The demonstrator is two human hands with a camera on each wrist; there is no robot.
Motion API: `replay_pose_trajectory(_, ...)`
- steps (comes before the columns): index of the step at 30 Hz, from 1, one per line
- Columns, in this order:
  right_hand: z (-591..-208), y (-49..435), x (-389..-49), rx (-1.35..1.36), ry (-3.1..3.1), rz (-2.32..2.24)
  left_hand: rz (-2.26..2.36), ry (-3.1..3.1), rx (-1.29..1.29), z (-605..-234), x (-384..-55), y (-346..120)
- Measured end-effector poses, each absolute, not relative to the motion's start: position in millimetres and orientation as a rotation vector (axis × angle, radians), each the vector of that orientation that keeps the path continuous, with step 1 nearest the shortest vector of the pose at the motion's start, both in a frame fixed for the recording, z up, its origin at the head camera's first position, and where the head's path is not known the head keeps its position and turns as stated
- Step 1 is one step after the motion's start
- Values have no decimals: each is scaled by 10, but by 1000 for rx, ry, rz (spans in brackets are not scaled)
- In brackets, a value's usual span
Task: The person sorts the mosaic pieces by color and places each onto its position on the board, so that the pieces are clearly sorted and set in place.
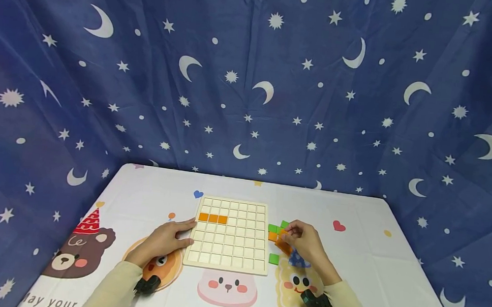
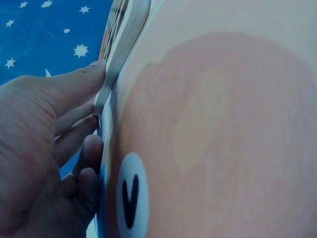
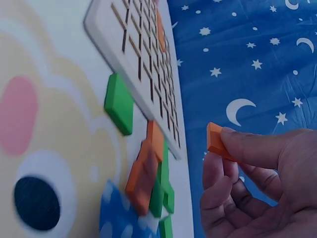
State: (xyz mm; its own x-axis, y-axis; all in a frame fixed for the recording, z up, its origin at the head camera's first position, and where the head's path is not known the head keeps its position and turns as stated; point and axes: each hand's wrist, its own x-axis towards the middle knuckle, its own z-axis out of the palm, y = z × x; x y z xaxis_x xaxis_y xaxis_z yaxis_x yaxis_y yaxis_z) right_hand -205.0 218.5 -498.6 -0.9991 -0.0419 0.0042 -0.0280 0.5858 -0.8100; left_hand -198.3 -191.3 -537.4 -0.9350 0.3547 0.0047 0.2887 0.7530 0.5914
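Observation:
A cream grid board (image 1: 237,245) lies on the table, with three orange tiles (image 1: 213,218) side by side in one row at its upper left. My left hand (image 1: 164,238) rests by the board's left edge, thumb and fingers touching the rim. In the left wrist view, the thumb lies along the board's side (image 2: 124,57). My right hand (image 1: 307,242) pinches an orange square tile (image 3: 215,140) between thumb and fingers, raised over a small pile. That pile, right of the board, mixes orange tiles (image 3: 142,181) and green tiles (image 3: 168,196).
One green tile (image 1: 273,259) lies apart, close to the board's lower right edge. A white tablecloth (image 1: 341,271) printed with cartoon faces and lettering covers the table. Behind it hangs a blue curtain (image 1: 251,99) with moons and stars.

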Motion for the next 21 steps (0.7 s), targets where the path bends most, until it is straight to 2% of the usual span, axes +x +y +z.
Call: replay_pose_trajectory(21, -5008, 1631, -2310, -69, 2619, -1603, 935, 2833, 509, -5368, -1972, -1898)
